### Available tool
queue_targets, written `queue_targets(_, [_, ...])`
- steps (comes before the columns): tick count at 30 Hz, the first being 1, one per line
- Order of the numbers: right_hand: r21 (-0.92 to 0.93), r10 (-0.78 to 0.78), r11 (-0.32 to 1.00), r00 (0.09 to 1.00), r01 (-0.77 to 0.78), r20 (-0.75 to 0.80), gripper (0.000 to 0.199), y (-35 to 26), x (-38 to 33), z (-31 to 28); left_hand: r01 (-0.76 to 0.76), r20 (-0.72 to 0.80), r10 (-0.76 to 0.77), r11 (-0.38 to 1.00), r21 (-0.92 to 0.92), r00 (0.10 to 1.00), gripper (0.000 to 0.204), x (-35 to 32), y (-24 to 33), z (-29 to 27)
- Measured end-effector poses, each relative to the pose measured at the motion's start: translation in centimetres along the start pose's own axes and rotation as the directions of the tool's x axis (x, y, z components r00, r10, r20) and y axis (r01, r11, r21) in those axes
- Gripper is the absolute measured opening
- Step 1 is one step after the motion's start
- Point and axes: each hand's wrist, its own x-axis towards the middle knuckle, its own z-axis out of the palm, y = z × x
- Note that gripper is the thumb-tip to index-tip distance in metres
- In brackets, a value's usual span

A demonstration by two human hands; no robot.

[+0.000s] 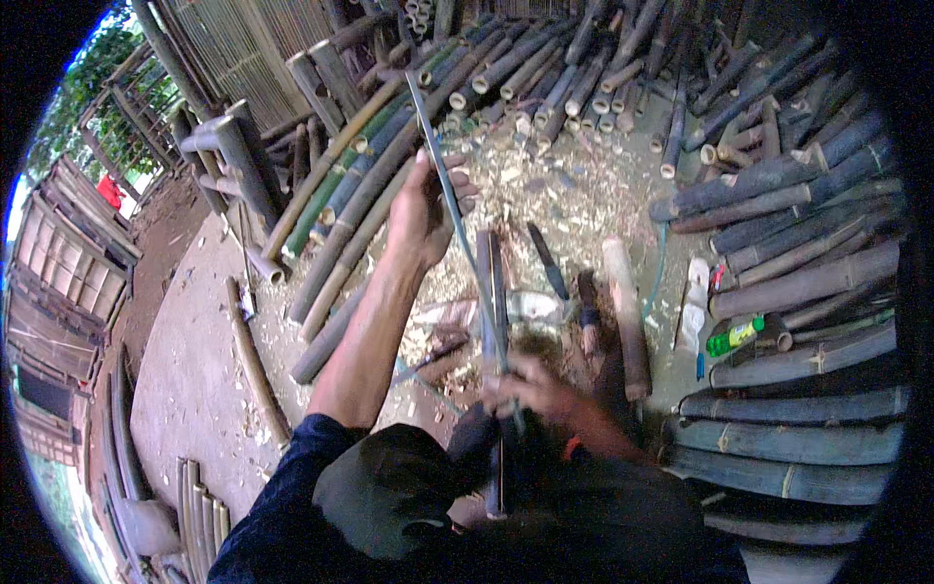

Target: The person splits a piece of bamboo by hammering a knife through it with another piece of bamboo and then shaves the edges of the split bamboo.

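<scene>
A long thin grey strip (450, 190), straight and flat-looking, slants from upper left down to my lap; I cannot tell its material. My left hand (425, 216) is raised beside its upper part, thumb up and fingers apart, with the strip crossing in front of the fingers. Whether the palm touches it is unclear. My right hand (533, 389), smeared by motion, is closed around the strip's lower end. Just beneath runs a dark narrow length of split bamboo (490, 292), reaching down between my legs.
A dark knife (550, 263) lies ahead among pale shavings (525, 185). Right of it are another dark-bladed tool (589, 307) and a bamboo tube (626, 302). Bamboo poles (355, 209) lie at left; more are stacked far and right, near a green bottle (735, 336).
</scene>
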Motion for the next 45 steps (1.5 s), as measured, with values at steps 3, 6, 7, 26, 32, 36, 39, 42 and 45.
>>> queue_targets(3, [-0.009, -0.167, 0.986, 0.985, 0.168, 0.052, 0.027, 3.4, 1.0, -0.8, 0.005, -0.034, 0.001, 0.986, 0.168, 0.999, 0.071, -1.1, -3.9, -4.5])
queue_targets(6, [0.104, -0.17, 0.979, 0.984, 0.175, -0.055, 0.023, 1.8, 3.6, -0.4, 0.242, 0.079, -0.279, 0.92, 0.308, 0.957, 0.091, -10.4, -8.5, -9.4])
queue_targets(7, [0.16, -0.119, 0.977, 0.984, 0.14, -0.132, 0.021, 1.5, 4.1, -0.8, 0.267, 0.202, -0.386, 0.855, 0.445, 0.9, 0.093, -13.3, -10.5, -9.7])
queue_targets(26, [-0.712, -0.35, 0.691, 0.804, -0.125, -0.481, 0.027, 6.3, 4.8, -11.4, 0.163, -0.455, 0.623, 0.468, 0.869, 0.637, 0.027, -8.9, 2.6, -31.4])
queue_targets(32, [-0.723, -0.328, 0.521, 0.676, -0.454, -0.66, 0.037, 10.9, 0.8, -14.4, 0.229, -0.252, -0.004, 0.432, 0.872, 0.968, 0.022, -15.1, -13.1, -27.5])
queue_targets(36, [-0.717, -0.135, 0.52, 0.784, -0.464, -0.605, 0.043, 11.0, 0.5, -11.0, 0.337, -0.159, -0.504, 0.283, 0.898, 0.849, 0.066, -18.7, -23.6, -17.6])
queue_targets(39, [-0.707, 0.055, 0.562, 0.872, -0.429, -0.486, 0.04, 10.9, 0.1, -8.4, 0.446, -0.273, -0.459, 0.325, 0.834, 0.846, 0.055, -18.2, -23.7, -15.4])
queue_targets(42, [-0.712, -0.103, 0.619, 0.864, -0.333, -0.493, 0.04, 14.1, 0.2, -7.7, 0.335, -0.236, -0.244, 0.778, 0.532, 0.941, 0.048, -16.2, -25.4, -15.5])
queue_targets(45, [-0.69, -0.128, 0.656, 0.856, -0.306, -0.501, 0.038, 16.0, -0.6, -7.2, 0.368, -0.359, -0.122, 0.522, 0.77, 0.925, 0.044, -13.1, -23.6, -14.7])
